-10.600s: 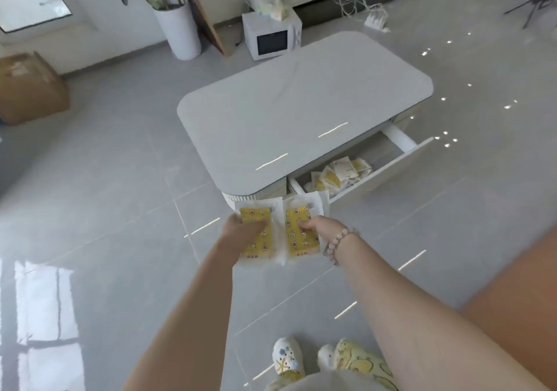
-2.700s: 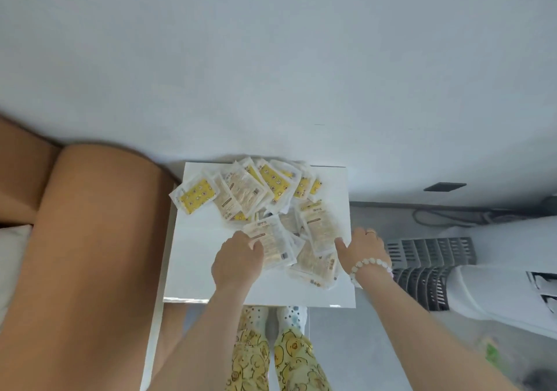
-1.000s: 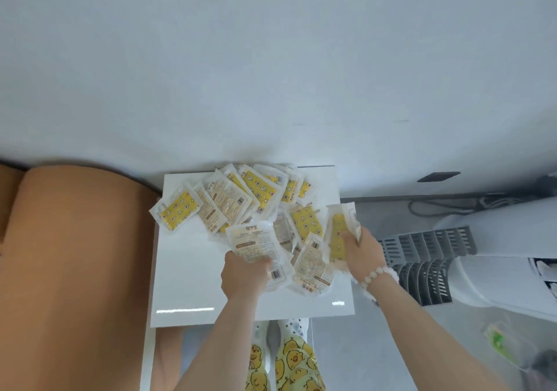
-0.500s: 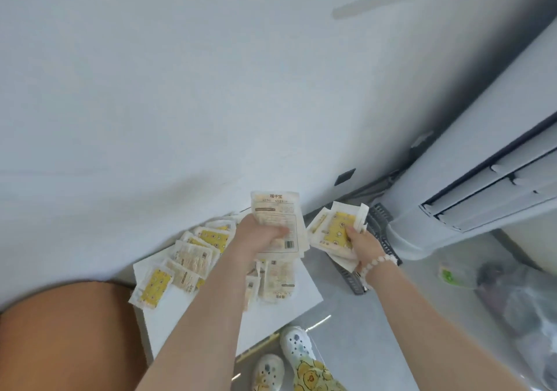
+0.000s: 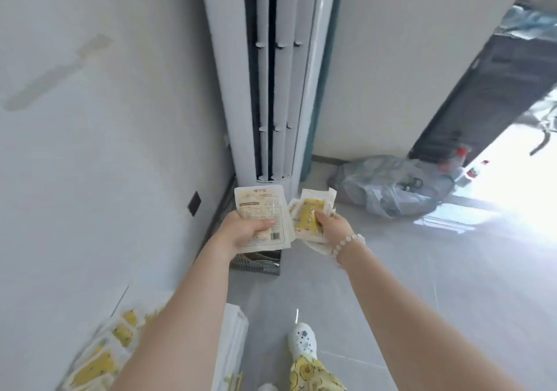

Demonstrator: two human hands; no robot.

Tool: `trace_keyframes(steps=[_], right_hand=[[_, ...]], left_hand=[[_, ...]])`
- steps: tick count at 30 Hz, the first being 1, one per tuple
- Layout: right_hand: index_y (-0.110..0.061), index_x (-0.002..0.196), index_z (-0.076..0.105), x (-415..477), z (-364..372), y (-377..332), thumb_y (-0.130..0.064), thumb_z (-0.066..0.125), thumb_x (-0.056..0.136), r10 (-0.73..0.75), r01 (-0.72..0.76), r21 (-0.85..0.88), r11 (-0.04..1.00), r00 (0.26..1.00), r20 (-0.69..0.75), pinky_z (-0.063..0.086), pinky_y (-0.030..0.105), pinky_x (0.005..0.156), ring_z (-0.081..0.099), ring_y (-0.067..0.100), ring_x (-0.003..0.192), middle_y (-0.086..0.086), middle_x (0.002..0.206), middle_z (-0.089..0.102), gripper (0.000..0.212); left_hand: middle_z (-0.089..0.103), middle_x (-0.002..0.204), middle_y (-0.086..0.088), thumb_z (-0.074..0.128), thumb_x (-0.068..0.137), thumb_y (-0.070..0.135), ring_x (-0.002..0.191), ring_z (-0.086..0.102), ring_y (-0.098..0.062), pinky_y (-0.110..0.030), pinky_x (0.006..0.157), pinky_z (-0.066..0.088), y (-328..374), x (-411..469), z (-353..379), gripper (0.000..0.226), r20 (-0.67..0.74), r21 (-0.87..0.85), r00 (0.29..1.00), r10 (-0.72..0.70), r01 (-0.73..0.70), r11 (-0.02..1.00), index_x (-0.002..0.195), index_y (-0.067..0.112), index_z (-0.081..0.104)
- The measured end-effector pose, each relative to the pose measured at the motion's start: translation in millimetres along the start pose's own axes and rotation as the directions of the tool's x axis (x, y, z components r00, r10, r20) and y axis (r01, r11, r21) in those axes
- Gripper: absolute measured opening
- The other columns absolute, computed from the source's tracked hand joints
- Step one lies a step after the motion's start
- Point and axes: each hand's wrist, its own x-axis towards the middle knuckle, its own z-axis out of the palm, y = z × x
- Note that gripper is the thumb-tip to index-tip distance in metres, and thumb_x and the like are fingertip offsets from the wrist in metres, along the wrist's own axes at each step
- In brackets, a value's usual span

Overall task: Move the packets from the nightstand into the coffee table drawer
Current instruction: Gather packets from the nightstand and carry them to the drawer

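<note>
My left hand (image 5: 241, 231) grips a white packet (image 5: 262, 206) with its printed back and barcode facing me. My right hand (image 5: 334, 228), with a bead bracelet at the wrist, pinches a small bunch of packets (image 5: 310, 214), a yellow one on top. Both hands are held out at chest height, side by side, in front of a tall white air conditioner. Several more yellow packets (image 5: 102, 360) lie on the white nightstand (image 5: 232, 339) at the lower left, partly hidden by my left arm. The coffee table and its drawer are out of view.
A tall white air conditioner (image 5: 271, 74) stands straight ahead against the wall. A dark slatted crate (image 5: 256, 265) sits at its foot. A grey plastic bag (image 5: 388, 188) lies on the floor at the right. Grey tiled floor (image 5: 452, 270) stretches right toward a bright doorway.
Both hands lifted packets off the nightstand, and my view has swung right, away from it. The nightstand has slid to the lower left and the air conditioner now fills the middle.
</note>
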Motion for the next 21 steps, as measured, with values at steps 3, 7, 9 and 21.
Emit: trace_keyframes(steps=[3,7,9,21], right_hand=[[-0.005,0.117,0.06,-11,-63,4,-0.022,0.047,0.098,-0.018,0.029,0.089,0.996,0.992,-0.125,0.045,0.036,0.1,0.061,0.029,0.104,0.011,0.106,0.066,0.029],[-0.009,0.093,0.06,-33,-150,17,-0.022,0.05,0.097,0.006,0.065,0.257,0.964,0.964,-0.267,0.051,0.037,0.089,0.061,0.023,0.08,0.003,0.08,0.062,0.017],[-0.01,0.092,0.058,-46,-193,27,-0.024,0.052,0.097,0.03,0.084,0.316,0.945,0.939,-0.342,0.052,0.037,0.083,0.062,0.023,0.08,0.007,0.087,0.063,0.017],[0.001,0.124,0.054,-156,-458,138,-0.025,0.053,0.096,0.249,0.193,0.514,0.836,0.702,-0.667,0.043,0.042,0.103,0.058,0.032,0.114,0.015,0.116,0.062,0.038]], left_hand=[[0.068,0.11,-0.009,0.072,0.08,0.0,0.09,0.066,-0.021,-0.028,0.077,0.051,18,-1,57,0.029,0.126,0.106,0.992,0.004,-0.018,0.994,0.107,0.006,0.065],[0.068,0.1,-0.003,0.074,0.078,0.003,0.088,0.065,-0.017,-0.027,0.079,0.049,35,-8,141,0.021,0.279,0.245,0.96,0.017,-0.088,0.966,0.089,0.016,0.062],[0.07,0.101,-0.003,0.075,0.078,0.004,0.086,0.067,-0.016,-0.025,0.075,0.051,37,-16,188,0.021,0.362,0.293,0.932,0.008,-0.122,0.948,0.094,0.014,0.066],[0.068,0.08,0.001,0.072,0.078,-0.003,0.049,0.064,0.001,-0.013,0.05,0.052,-10,-121,496,0.031,0.725,0.424,0.683,-0.092,-0.336,0.841,0.107,0.006,0.067]])
